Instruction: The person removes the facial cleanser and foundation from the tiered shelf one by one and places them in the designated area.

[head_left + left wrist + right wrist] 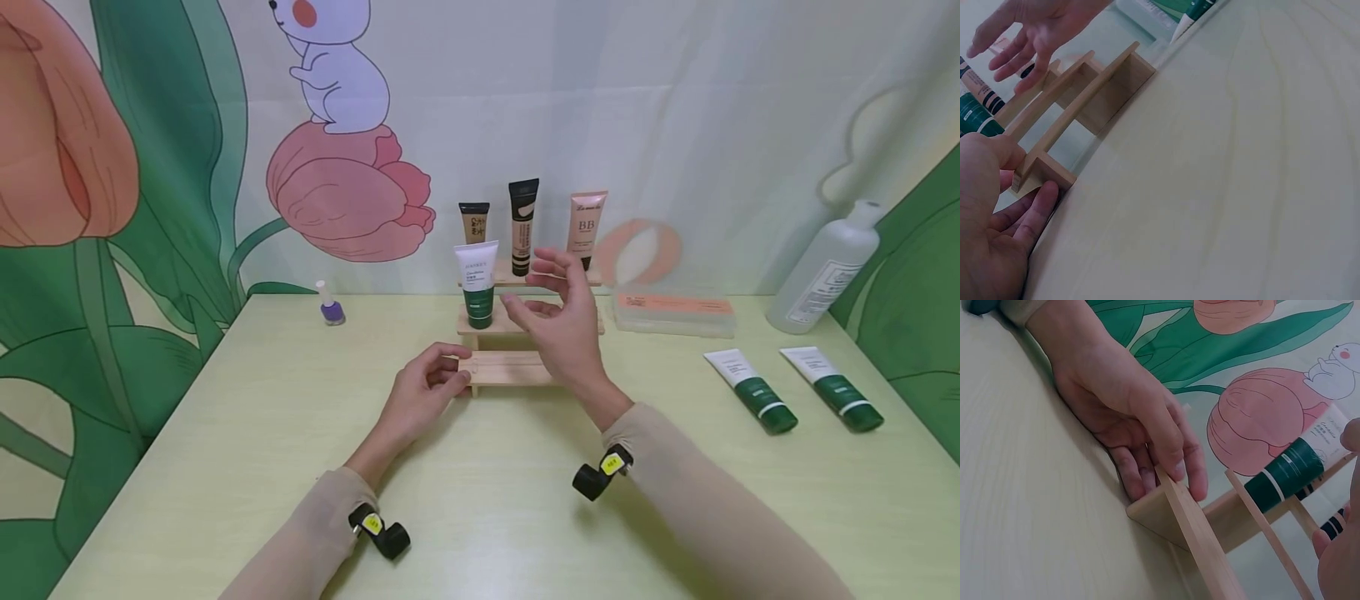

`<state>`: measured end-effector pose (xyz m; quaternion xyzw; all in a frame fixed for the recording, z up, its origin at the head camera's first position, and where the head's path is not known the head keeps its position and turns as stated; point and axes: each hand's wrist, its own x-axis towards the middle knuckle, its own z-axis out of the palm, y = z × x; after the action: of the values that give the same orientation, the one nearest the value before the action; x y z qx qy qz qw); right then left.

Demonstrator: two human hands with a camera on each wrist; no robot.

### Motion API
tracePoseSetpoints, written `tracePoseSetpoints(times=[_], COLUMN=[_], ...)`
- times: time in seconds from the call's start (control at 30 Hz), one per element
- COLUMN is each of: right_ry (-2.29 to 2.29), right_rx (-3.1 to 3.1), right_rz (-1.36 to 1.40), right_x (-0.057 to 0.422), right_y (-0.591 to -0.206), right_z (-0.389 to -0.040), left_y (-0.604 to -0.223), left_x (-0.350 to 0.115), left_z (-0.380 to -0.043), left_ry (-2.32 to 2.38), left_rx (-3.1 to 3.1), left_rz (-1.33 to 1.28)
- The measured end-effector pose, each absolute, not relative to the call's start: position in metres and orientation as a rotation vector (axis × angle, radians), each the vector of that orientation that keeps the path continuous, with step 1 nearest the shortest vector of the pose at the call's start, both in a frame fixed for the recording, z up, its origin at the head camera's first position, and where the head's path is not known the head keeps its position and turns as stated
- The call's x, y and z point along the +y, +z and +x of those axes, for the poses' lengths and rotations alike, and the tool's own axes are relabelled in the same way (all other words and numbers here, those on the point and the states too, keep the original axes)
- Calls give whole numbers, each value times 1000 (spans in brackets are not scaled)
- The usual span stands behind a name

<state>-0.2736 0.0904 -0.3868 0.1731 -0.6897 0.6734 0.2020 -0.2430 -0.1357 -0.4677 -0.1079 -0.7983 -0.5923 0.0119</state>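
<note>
A wooden three-step display rack (504, 369) stands near the back of the table. My left hand (417, 392) grips the left end of its lowest step, the thumb and fingers around the edge in both wrist views. A white-and-green squeeze tube (478, 287) stands cap down on the middle step. Just right of it, my right hand (564, 329) is raised over the rack with loosely bent fingers and holds nothing. On the top step stand a black-capped tan tube (474, 222), a black tube (522, 229) and a pink BB cream tube (585, 225).
Two more white-and-green tubes (752, 392) lie at the right. Behind them stands a large white bottle (823, 271). A clear plastic case (673, 312) lies right of the rack, and a purple nail polish bottle (332, 308) stands at the back left. A printed curtain hangs behind.
</note>
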Motion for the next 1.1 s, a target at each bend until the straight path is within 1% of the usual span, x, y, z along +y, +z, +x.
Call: tracePoseSetpoints(times=[0.5, 1.1], right_ry=[1806, 1747], right_rx=[-2017, -2091], right_rz=[485, 457], right_x=[57, 44], right_y=[-394, -398], right_z=[-283, -286], left_y=[-469, -470], left_x=[-138, -138], left_z=[-245, -244], left_ry=[-1866, -1896], left_rx=[-2472, -2459], left_rz=[-366, -361])
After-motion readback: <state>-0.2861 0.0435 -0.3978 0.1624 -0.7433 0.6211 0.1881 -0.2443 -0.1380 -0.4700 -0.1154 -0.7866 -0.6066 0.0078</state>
